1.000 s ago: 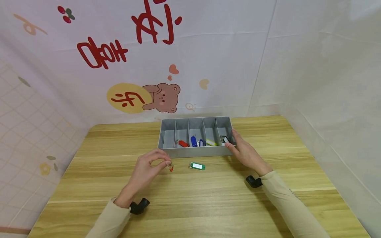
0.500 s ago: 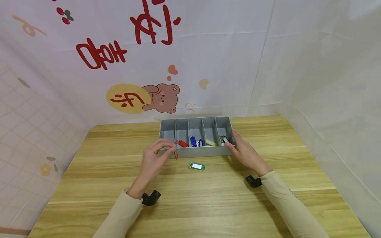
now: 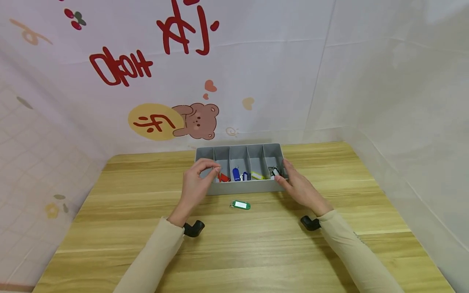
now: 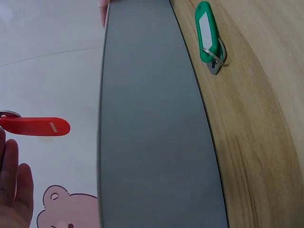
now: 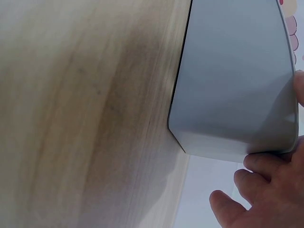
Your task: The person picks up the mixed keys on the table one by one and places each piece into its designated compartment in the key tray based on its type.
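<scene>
My left hand (image 3: 198,179) pinches the metal ring of a red key tag (image 4: 38,127), which hangs over the left part of a grey divided box (image 3: 243,187). The second compartment from the left holds another red key tag (image 3: 224,178). Blue key tags (image 3: 236,174) lie in the middle one, with a yellow key tag (image 3: 257,176) to their right. Black and white key tags (image 3: 274,172) fill part of the rightmost compartment. At that end my right hand (image 3: 302,189) grips the box's corner, thumb at the front rim, fingers along the end wall.
In front of the box a green key tag (image 3: 241,204) with a white label and ring lies on the wooden table (image 3: 249,252). Behind stands a white printed backdrop (image 3: 286,81) with a bear picture.
My left hand has carried the red key tag from above the table up and to the right, over the box. My right hand has stayed at the box's right end.
</scene>
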The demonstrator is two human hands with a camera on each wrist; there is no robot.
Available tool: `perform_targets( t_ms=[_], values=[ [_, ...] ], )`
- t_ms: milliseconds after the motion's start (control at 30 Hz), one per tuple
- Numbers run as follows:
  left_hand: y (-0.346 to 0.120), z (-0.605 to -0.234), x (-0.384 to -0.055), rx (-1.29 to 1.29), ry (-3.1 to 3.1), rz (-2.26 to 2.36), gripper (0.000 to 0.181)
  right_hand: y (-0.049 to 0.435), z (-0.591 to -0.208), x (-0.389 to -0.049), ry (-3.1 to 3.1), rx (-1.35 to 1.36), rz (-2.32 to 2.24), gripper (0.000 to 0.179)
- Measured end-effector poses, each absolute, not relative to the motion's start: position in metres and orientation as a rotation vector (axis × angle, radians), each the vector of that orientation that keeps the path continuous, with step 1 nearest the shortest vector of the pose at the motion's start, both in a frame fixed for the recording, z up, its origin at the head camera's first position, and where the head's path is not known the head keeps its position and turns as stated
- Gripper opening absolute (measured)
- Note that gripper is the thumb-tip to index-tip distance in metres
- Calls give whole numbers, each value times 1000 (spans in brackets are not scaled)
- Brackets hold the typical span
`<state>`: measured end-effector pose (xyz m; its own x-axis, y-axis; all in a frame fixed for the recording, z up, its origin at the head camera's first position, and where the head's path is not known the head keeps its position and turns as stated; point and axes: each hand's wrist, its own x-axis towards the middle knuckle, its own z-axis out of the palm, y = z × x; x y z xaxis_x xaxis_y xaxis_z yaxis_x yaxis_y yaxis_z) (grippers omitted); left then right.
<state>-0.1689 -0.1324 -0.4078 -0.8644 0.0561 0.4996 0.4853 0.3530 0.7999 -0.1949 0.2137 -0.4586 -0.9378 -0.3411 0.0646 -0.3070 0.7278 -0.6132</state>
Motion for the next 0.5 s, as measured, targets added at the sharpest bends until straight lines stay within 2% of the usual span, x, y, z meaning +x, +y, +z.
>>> perform_targets(
  t_ms=[500],
  values=[
    [-131, -422, -191, -409, -2398, -1340, 7, 214, -460, -195, 2880, -545, -1006, 86]
  ],
)
